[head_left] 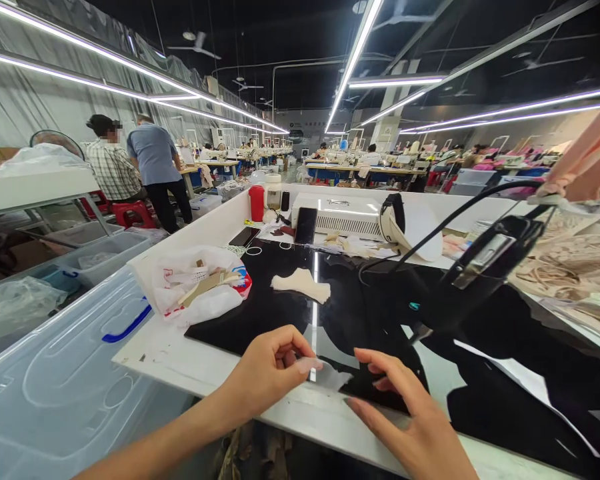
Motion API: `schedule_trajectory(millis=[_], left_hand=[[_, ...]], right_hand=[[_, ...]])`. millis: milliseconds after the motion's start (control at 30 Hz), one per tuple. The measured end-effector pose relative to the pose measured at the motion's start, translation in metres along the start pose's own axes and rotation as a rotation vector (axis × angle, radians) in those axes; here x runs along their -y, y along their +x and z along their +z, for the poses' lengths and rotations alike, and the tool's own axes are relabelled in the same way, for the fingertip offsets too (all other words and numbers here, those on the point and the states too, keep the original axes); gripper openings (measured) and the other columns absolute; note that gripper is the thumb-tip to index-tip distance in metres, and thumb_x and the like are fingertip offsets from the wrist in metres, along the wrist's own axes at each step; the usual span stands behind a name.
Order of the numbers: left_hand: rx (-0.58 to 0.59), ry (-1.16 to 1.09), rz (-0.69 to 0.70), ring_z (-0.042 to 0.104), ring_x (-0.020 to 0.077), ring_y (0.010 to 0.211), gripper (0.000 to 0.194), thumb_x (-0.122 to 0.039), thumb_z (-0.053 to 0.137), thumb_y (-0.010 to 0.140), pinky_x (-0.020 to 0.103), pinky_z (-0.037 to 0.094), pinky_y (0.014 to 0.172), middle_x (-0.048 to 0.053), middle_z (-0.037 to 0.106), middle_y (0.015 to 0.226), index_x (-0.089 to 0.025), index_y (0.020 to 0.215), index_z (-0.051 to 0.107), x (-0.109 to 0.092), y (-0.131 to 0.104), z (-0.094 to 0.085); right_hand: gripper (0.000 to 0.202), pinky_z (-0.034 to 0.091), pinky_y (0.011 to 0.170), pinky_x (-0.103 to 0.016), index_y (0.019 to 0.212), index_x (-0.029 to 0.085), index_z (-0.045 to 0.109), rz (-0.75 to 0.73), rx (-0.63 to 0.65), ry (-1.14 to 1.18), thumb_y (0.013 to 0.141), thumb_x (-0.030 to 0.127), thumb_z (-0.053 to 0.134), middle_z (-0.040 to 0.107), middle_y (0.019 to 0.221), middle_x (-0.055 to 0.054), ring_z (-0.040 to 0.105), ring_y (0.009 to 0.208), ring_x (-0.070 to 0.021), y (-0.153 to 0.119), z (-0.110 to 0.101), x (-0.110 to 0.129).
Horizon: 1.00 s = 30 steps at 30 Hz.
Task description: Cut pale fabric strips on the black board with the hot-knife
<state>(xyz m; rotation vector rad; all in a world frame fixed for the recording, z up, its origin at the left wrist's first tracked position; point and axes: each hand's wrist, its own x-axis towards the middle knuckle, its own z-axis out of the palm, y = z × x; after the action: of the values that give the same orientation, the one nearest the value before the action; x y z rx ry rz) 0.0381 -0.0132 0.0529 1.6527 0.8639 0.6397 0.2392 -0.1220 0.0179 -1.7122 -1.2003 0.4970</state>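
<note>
Left grip (pixel 275 367) pinches translucent scrap (pixel 336 379), lower centre; right grip (pixel 414 405) is spread just beside it, lower right; cream piece (pixel 303 285) lies on black surface (pixel 363 307), mid-frame

Ceiling strip lights (pixel 354 60) glare on the black board (pixel 370 307).

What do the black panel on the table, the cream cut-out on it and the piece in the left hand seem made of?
Black panel: glossy, likely glass or plastic, given its mirror-like reflections.
Cream cut-out: matte, soft-looking; perhaps fabric or thin foam.
Translucent piece in the left hand: thin, greyish; film or sheer fabric, I can't tell which.
</note>
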Motion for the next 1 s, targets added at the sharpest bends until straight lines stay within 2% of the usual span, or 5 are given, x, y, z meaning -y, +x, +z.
schedule_trajectory(millis=[167, 300, 500, 767, 1000], left_hand=[[0.061, 0.239, 0.105, 0.047, 0.0116, 0.061, 0.013, -0.033, 0.070, 0.085, 0.024, 0.031, 0.058, -0.003, 0.059, 0.067, -0.021, 0.085, 0.074, -0.007, -0.004, 0.003], [0.080, 0.267, 0.143, 0.051, 0.0127, 0.067, 0.013, -0.035, 0.068, 0.089, 0.025, 0.034, 0.062, -0.003, 0.063, 0.074, -0.023, 0.087, 0.074, -0.011, -0.005, 0.004], [0.099, 0.002, 0.080, 0.058, 0.0195, 0.097, 0.043, -0.034, 0.085, 0.073, 0.027, 0.043, 0.085, 0.002, 0.068, 0.108, -0.024, 0.112, 0.071, 0.001, -0.001, 0.007], [0.201, -0.418, -0.040, 0.065, 0.0193, 0.091, 0.027, -0.039, 0.079, 0.081, 0.031, 0.047, 0.087, 0.007, 0.072, 0.092, -0.015, 0.084, 0.066, 0.013, 0.001, 0.015], [0.283, -0.421, -0.160, 0.061, 0.0115, 0.059, 0.035, -0.044, 0.079, 0.080, 0.025, 0.048, 0.064, 0.004, 0.070, 0.072, -0.012, 0.084, 0.065, 0.011, 0.004, 0.008]], right_hand=[[0.042, 0.046, 0.104, -0.042, 0.113, 0.035, 0.077, -0.131, 0.125, 0.073, 0.072, 0.044, 0.082, 0.072, 0.120, -0.005, 0.058, 0.117, -0.0326, 0.004, 0.011, 0.017], [0.021, 0.048, 0.073, -0.032, 0.082, 0.031, 0.080, -0.094, 0.217, 0.042, 0.084, 0.049, 0.070, 0.069, 0.076, -0.003, 0.059, 0.075, -0.0224, 0.009, 0.018, 0.019], [0.035, 0.041, 0.061, -0.026, 0.079, 0.026, 0.077, 0.192, 0.176, 0.301, 0.077, 0.061, 0.073, 0.067, 0.073, -0.001, 0.050, 0.064, -0.0159, 0.006, 0.015, 0.026], [0.042, 0.047, 0.067, -0.026, 0.086, 0.024, 0.074, 0.319, 0.184, 0.486, 0.074, 0.064, 0.077, 0.062, 0.061, 0.001, 0.055, 0.061, -0.0152, -0.001, 0.021, 0.018], [0.052, 0.054, 0.090, -0.028, 0.113, 0.027, 0.068, 0.209, -0.063, 0.219, 0.081, 0.068, 0.067, 0.074, 0.116, -0.005, 0.067, 0.111, -0.0255, 0.006, 0.001, -0.002]])
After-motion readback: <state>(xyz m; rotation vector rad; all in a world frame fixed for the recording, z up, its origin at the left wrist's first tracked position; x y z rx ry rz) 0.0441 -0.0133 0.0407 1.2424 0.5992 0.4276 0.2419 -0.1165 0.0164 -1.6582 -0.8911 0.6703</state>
